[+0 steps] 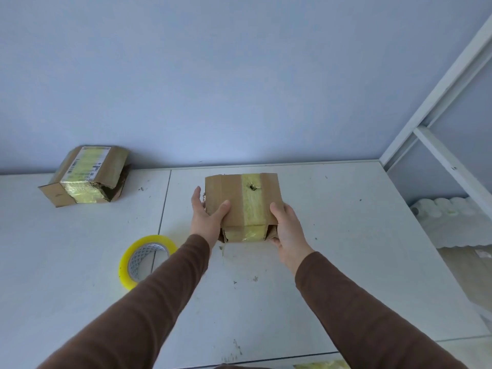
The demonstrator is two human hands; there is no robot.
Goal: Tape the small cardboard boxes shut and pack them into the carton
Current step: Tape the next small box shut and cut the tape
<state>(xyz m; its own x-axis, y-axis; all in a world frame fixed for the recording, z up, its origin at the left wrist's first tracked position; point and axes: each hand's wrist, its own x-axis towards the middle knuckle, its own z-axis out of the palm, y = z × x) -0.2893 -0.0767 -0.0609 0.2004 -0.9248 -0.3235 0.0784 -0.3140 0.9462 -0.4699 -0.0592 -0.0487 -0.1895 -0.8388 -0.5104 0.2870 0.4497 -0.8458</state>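
Centre of frame: you hold a small cardboard box (241, 206) between both hands, over the white table (346, 235). Your left hand (207, 217) grips its left side, thumb curled onto the top face. Your right hand (288, 230) grips the right side, thumb on top, fingers wrapped beneath. A yellowish tape strip (251, 201) runs across the top and down the near face; there is a small hole in it near the far edge. Whether the box touches the table, you cannot tell.

Upper left of frame: a second taped box (85, 177), dented, on the table against the wall.

Lower left: a tape roll (145, 259) lying just beside your left sleeve (149, 302).

Right edge: a white shelf frame (450, 166).
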